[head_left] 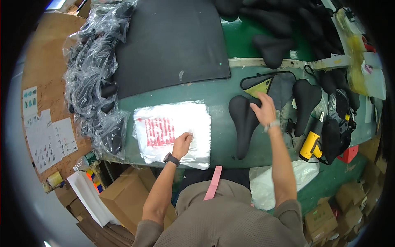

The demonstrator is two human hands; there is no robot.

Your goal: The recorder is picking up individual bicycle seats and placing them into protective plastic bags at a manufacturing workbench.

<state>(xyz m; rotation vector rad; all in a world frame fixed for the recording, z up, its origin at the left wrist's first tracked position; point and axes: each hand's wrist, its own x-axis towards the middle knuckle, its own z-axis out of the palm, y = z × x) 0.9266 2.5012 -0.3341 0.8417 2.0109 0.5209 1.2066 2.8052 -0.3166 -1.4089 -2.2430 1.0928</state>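
My left hand [182, 144], a dark watch on its wrist, is closed over a flat stack of clear plastic bags [197, 119] with a red print [159, 132]. Its fingertips are pinched together against the top film; what lies between them is too small to make out. To the right, my right hand [264, 109] has its thumb and fingers apart at the wide end of a black bicycle saddle [243, 127]. The saddle lies with its narrow nose toward me. Just beyond that hand is a grey and yellow-green zip pouch [282, 88], partly covered by the fingers.
A second black saddle [305, 103] and a yellow heat gun [310, 145] lie farther right. Plastic-wrapped saddles [96, 70] are heaped along the left edge. Behind are a black sheet [173, 41] and more saddles [273, 47]. Cardboard boxes [127, 195] stand below the table.
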